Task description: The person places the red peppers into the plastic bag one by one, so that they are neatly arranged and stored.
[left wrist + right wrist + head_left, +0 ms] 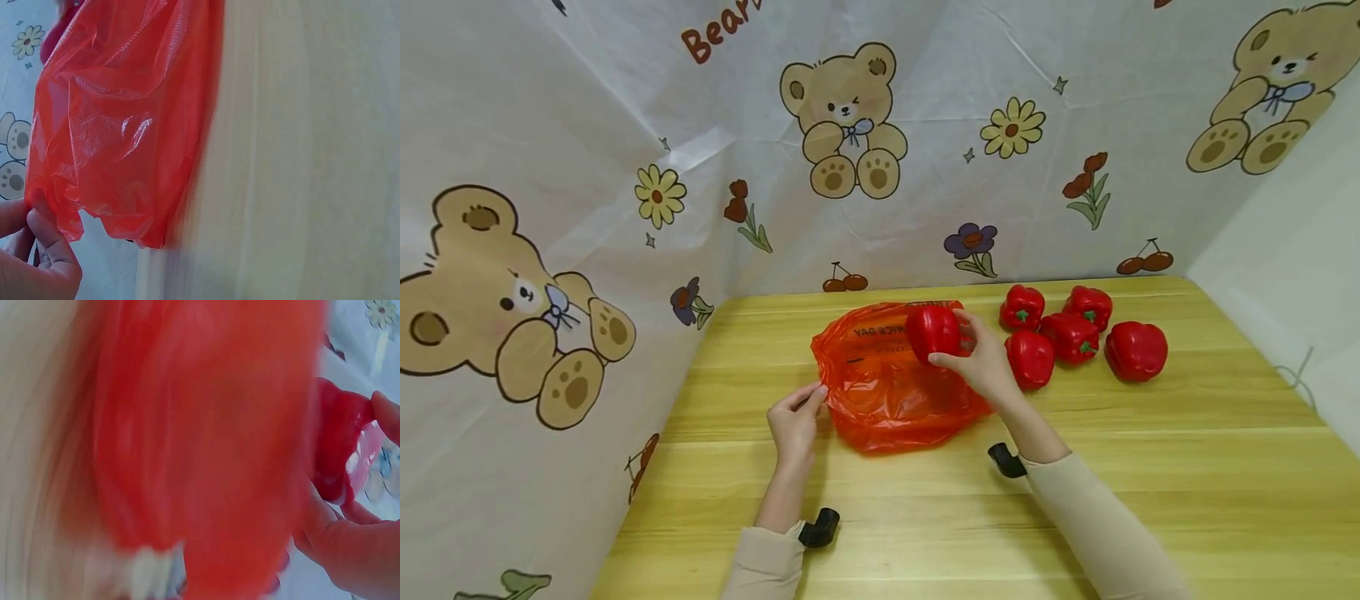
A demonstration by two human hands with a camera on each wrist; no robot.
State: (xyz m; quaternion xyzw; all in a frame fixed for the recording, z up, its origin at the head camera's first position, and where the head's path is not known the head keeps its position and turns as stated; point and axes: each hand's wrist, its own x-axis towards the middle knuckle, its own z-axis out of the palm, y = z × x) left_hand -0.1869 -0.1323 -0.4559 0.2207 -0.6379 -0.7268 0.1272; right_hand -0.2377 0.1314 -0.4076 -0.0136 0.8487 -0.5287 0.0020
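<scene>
Head view: near the centre of the frame, a right hand (987, 362) holds a red bell pepper (932, 333), thumb along the lower side and fingers bent round its right flank, the gap between them only as wide as the pepper. The pepper appears over the upper right part of an orange-red plastic bag (887, 396). Its ridges run roughly up and down the frame; the stem end is hidden, so which way it points cannot be told. In the right wrist view it sits at the right edge, longer vertically than across, its left side meeting the bag's blurred outline; whether the two touch is unclear.

The bag's long axis runs left to right in the head view, its mouth gaping toward the top of the frame, with mirrored lettering showing on the far wall. At its left rim, a left hand (793, 423) pinches the plastic between thumb and bent fingers, nearly closed together.

Right of centre, five more red peppers (1070, 339) lie grouped on the wood-grained table (917, 521). Three show green stems: the two rear ones face the bottom of the frame, the middle one points right. A bear-print cloth (917, 229) fills the upper frame.
</scene>
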